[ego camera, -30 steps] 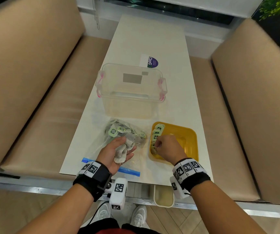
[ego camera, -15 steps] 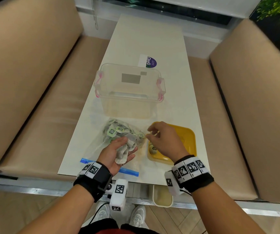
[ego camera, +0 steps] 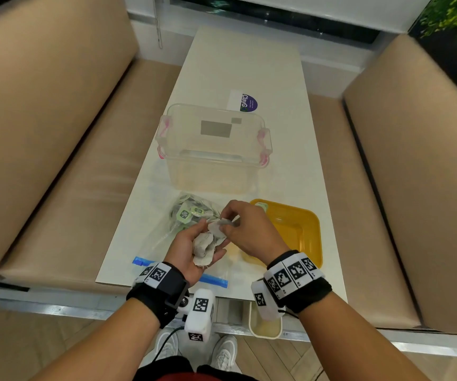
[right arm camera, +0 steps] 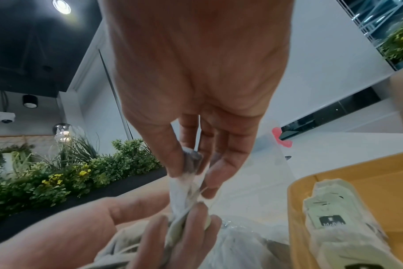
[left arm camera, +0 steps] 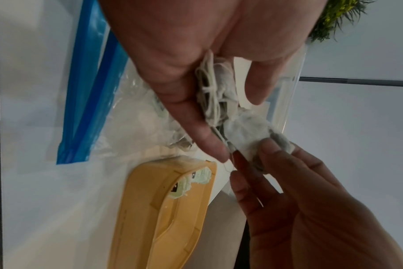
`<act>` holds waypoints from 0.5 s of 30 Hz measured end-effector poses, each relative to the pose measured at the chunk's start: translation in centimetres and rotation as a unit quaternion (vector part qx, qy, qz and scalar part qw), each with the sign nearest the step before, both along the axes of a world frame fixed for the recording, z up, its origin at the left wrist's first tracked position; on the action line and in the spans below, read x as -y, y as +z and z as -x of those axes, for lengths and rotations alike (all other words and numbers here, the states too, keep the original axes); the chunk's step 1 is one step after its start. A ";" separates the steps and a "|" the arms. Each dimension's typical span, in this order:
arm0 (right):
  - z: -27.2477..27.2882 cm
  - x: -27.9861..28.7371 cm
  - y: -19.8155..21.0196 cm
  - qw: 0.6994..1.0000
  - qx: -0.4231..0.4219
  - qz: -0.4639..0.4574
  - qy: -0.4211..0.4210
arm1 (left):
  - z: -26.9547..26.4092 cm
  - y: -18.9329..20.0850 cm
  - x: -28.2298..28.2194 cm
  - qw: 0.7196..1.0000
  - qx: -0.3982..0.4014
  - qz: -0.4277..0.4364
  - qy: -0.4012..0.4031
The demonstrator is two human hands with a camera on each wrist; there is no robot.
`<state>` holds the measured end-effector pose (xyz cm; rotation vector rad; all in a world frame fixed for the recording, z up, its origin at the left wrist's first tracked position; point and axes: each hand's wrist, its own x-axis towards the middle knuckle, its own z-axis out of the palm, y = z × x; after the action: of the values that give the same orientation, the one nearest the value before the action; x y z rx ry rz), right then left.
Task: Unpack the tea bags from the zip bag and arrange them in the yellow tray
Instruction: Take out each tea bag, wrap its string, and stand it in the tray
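Note:
My left hand (ego camera: 191, 248) lies palm up over the zip bag (ego camera: 167, 243) and cups a small bunch of grey tea bags (ego camera: 204, 247), fingers curled round them (left arm camera: 209, 94). My right hand (ego camera: 245, 229) pinches one tea bag (left arm camera: 249, 131) at the top of that bunch between thumb and fingers (right arm camera: 186, 163). More tea bags with green tags (ego camera: 186, 214) lie inside the clear zip bag with its blue seal (ego camera: 213, 280). The yellow tray (ego camera: 301, 229) stands just right of both hands, with tagged tea bags (right arm camera: 329, 218) lined along its left wall.
A clear plastic box with pink latches (ego camera: 213, 149) stands behind the zip bag and tray. A purple sticker (ego camera: 245, 101) lies further back on the white table (ego camera: 244, 64). Tan benches flank the table. A small cream bin (ego camera: 264, 325) hangs below the near edge.
My right hand left the yellow tray, moved left to the bunch in my left hand and took hold of a tea bag. The left hand stayed over the zip bag.

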<state>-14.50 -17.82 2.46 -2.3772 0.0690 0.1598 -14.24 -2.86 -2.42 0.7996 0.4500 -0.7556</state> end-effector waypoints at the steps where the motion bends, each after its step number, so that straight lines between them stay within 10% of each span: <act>1: 0.2 0.0 0.0 1.000 0.017 -0.001 -0.002 | -0.1 -0.1 0.0 1.000 0.000 0.002 0.003; 7: 1.8 -1.2 -1.5 0.978 0.161 0.114 0.070 | -0.3 -0.5 0.4 0.996 -0.036 0.059 0.054; 15: 3.2 -2.1 -2.2 0.991 0.076 0.037 0.102 | -0.7 -1.7 0.2 0.994 -0.060 0.053 0.078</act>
<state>-17.70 -15.72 0.24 -2.4592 -0.2445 0.0738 -13.57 -3.06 -4.08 0.6144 0.5688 -0.6789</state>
